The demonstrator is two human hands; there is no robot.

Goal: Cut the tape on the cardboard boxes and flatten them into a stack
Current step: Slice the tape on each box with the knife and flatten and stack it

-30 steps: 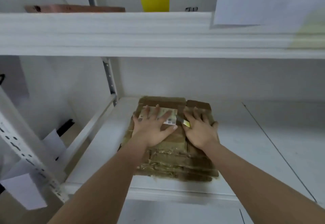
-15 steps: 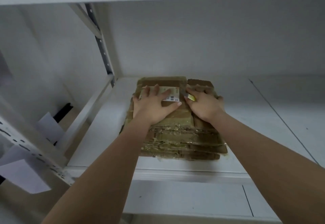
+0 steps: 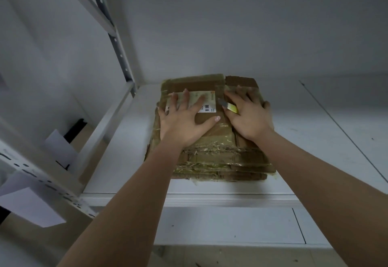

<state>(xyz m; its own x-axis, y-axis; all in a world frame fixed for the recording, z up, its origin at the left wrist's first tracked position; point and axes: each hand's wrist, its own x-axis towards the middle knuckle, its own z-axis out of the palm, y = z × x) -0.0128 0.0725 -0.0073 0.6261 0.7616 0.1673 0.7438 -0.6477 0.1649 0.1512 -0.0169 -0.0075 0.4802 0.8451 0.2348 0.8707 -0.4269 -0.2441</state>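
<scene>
flattened taped cardboard boxes (image 3: 218,157) — stacked on white shelf (image 3: 126,161).

One stack of flattened boxes (image 3: 218,157), one yellow cutter (image 3: 230,107), one label (image 3: 206,104), two hands.

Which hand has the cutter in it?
The right hand: the yellow cutter sticks out by its thumb. The left hand lies flat on the cardboard stack.

Bare shelf (image 3: 315,140) lies right of the cardboard stack (image 3: 220,161); upright post (image 3: 119,46) stands behind-left.
</scene>
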